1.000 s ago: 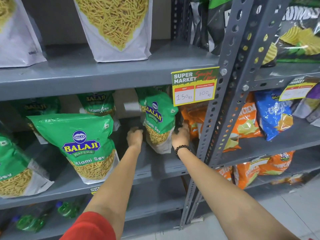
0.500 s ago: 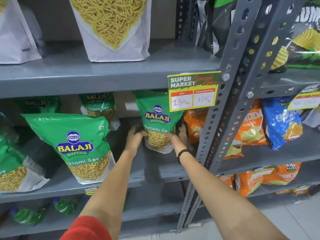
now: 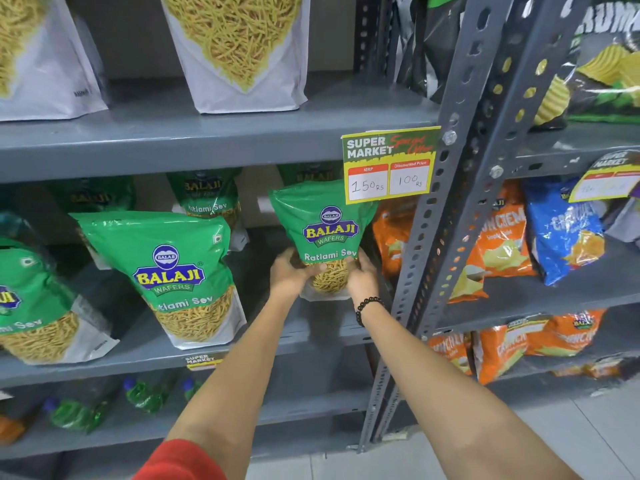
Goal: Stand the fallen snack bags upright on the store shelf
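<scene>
The lower part of a green Balaji bag [image 3: 325,233] is clasped between the left hand [image 3: 291,273] and the right hand [image 3: 362,277], fingers wrapped onto its sides. The bag is held upright above the grey middle shelf [image 3: 311,336], just beside the slotted upright post [image 3: 433,237], below a price tag [image 3: 389,164]. A larger matching bag [image 3: 173,271] is seen leaning to the left.

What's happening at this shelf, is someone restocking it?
More like tidying. A person has both hands, left hand and right hand, around the bottom of a green Balaji sev bag on the middle shelf, holding it upright and facing front just under the price tag. Another green bag to its left leans sideways near the shelf's front edge.
</scene>
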Motion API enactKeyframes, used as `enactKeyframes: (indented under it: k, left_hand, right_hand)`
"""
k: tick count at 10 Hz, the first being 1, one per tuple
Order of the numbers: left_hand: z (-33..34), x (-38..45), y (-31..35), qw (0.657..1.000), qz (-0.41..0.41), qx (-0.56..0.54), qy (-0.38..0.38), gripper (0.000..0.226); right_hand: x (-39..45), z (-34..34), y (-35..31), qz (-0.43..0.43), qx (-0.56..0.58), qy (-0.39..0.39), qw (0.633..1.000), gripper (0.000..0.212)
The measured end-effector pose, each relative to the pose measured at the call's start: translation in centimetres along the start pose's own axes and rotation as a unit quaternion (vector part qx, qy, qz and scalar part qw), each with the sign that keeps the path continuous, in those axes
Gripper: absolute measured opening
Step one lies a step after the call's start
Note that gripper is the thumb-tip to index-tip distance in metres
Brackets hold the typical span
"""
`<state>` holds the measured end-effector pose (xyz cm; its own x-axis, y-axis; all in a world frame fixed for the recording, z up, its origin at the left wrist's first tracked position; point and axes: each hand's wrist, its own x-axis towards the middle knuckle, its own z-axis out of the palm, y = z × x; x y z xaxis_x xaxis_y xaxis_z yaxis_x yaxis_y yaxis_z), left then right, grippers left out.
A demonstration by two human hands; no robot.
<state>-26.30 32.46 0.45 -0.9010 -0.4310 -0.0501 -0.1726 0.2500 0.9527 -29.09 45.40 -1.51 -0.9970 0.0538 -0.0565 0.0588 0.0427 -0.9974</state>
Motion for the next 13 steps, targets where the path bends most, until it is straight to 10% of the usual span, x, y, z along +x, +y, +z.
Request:
enactKeyframes:
  k: [10, 13]
  left_hand:
    - [-1.6, -7.5, 0.3, 0.997, 0.034, 0.074, 0.002, 0.069]
    - [-4.6, -10.8, 1.3, 0.953, 0.19, 0.205, 0.119, 0.061]
  right_hand:
    - [-6.2, -2.5, -1.5, 0.033, -0.118, 0.006, 0.992, 0.045]
    - [-11.8, -1.3, -3.8, -0.196, -0.216, 0.041, 0.956, 0.07]
